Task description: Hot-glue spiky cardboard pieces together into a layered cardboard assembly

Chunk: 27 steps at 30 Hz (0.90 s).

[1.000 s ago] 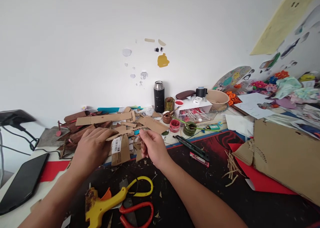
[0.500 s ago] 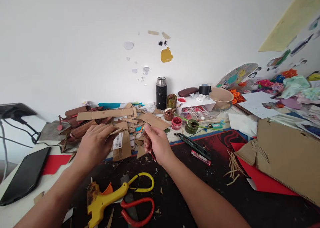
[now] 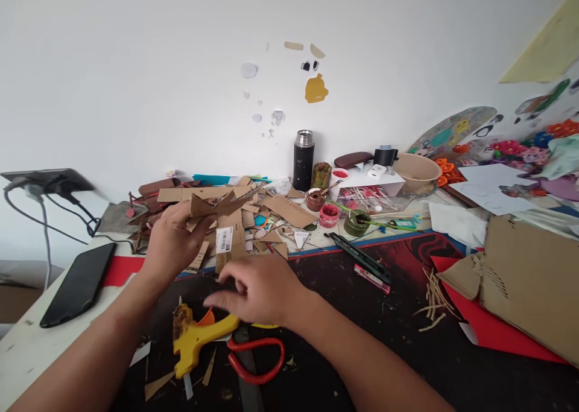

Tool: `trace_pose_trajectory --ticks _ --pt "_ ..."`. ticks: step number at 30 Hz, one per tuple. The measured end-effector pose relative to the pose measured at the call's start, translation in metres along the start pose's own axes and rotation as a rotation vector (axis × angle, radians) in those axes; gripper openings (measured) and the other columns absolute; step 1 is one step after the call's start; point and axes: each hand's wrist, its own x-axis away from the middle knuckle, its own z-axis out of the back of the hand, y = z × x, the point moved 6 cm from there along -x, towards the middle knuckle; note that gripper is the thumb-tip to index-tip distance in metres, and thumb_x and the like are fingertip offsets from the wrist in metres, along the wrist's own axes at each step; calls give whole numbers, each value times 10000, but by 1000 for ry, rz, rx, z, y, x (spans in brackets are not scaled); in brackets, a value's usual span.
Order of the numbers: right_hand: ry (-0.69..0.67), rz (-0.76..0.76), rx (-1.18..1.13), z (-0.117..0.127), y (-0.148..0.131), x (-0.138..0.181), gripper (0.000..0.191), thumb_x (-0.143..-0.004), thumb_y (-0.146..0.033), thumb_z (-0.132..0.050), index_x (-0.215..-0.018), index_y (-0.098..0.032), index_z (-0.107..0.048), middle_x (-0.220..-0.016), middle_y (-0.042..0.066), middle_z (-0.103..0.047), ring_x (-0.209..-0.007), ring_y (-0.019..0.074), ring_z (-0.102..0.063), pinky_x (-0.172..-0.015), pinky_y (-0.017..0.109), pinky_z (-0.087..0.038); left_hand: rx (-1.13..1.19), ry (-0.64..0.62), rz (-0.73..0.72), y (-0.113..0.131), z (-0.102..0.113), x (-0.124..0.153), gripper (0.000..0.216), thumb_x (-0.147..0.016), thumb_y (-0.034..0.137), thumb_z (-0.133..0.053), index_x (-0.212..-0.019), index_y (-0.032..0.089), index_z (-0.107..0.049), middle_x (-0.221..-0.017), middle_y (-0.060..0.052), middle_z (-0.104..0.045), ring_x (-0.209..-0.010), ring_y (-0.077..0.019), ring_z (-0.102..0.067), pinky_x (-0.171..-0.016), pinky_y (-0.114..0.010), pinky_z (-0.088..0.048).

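My left hand (image 3: 174, 240) is raised above a heap of cardboard scraps (image 3: 253, 216), its fingers closed on a jagged brown cardboard piece (image 3: 221, 204). My right hand (image 3: 256, 291) hovers low over the black mat, fingers spread and blurred, holding nothing I can see. It is just above a yellow glue gun (image 3: 194, 336) and the red and yellow handled scissors (image 3: 256, 361), partly covering the yellow handle.
A black phone (image 3: 79, 282) lies at the left. A black flask (image 3: 303, 158), paint pots (image 3: 329, 215), a black cutter (image 3: 359, 256), thin sticks (image 3: 432, 297) and a big cardboard sheet (image 3: 529, 285) on red paper fill the right.
My left hand has lifted a cardboard piece out of the heap. My right hand has left the scraps and dropped toward the glue gun and scissors. The view has shifted left.
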Motion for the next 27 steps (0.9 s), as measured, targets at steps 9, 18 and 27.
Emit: trace_pose_trajectory --ticks 9,18,27 --pt "-332 303 535 -66 -27 15 679 -1055 -782 -647 -1188 -130 -787 -1087 134 -819 -1082 329 -727 -843 424 -592 -16 105 116 -25 29 34 236 -943 435 -681 -1006 242 -800 -1070 -91 -886 -1012 -319 -825 -885 -381 -625" --pt "-355 270 551 -74 -20 15 438 -1047 -540 -803 -1196 -130 -760 -1096 121 -831 -1051 307 -753 -869 410 -595 3 274 141 -27 40 69 192 -1003 395 -671 -1005 232 -772 -1057 -66 -861 -1043 -274 -811 -1004 -394 -604" --pt "-266 4 126 -60 -7 10 282 -974 -434 -793 -1134 -205 -831 -1037 78 -866 -916 260 -765 -776 327 -505 -1 407 393 -51 41 85 397 -967 644 -687 -999 256 -763 -828 -57 -799 -1024 -371 -791 -1035 -514 -602"
